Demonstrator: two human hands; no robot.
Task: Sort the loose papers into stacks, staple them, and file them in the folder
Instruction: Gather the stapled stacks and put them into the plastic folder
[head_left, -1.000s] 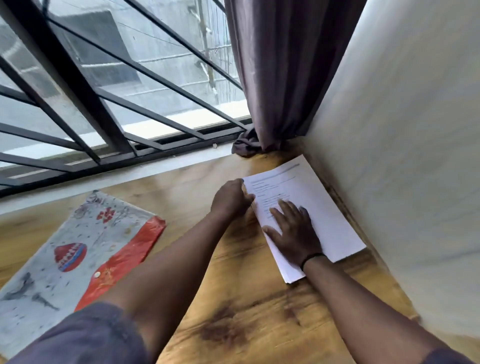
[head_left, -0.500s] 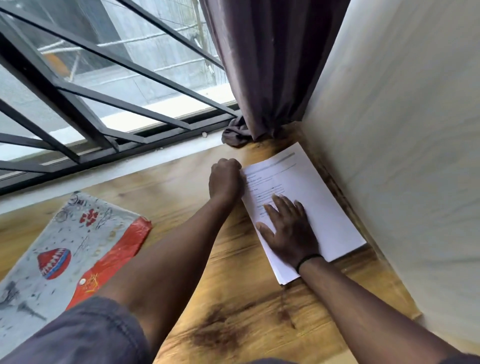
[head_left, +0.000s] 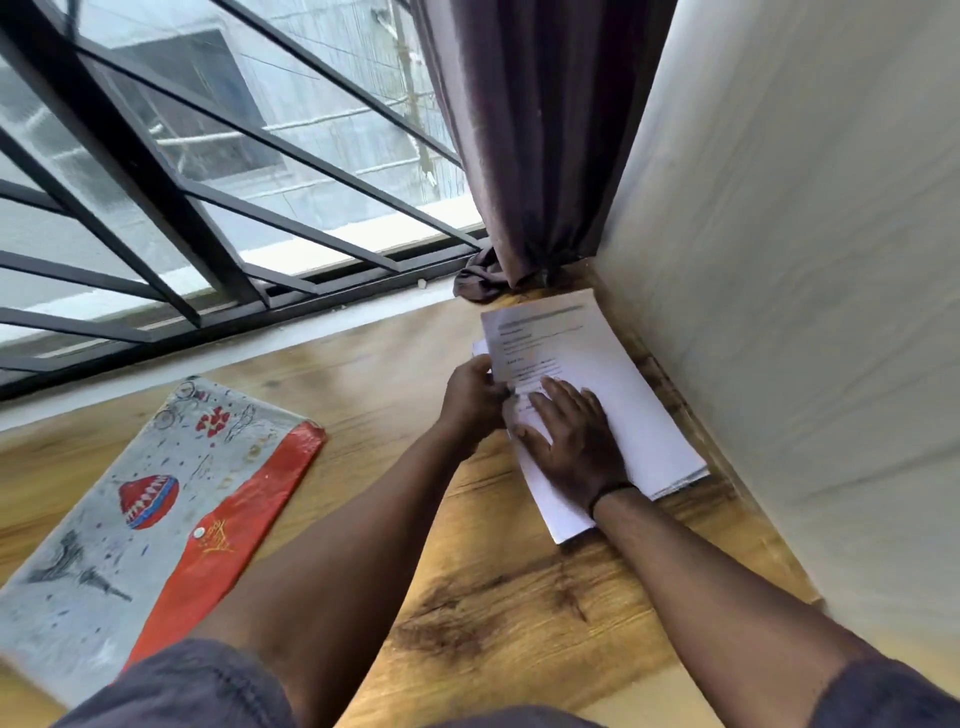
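A stack of white printed papers (head_left: 618, 374) lies on the wooden table (head_left: 467, 597) against the right wall. My right hand (head_left: 569, 436) rests flat on the stack's near left part, fingers spread. My left hand (head_left: 475, 397) pinches the left edge of the top sheets, which are lifted and shifted slightly off the sheets below. A grey and red snap folder (head_left: 156, 509) with drawings lies shut on the table's left side. No stapler shows in the view.
A dark curtain (head_left: 530, 145) hangs into the corner behind the papers, its hem bunched on the table. A barred window (head_left: 208, 182) runs along the far edge. A pale wall (head_left: 805, 312) bounds the table on the right.
My left hand went from a fist beside the stack's far corner to pinching the left edge, and the top sheets have lifted and slid. My right hand stayed flat on the papers.
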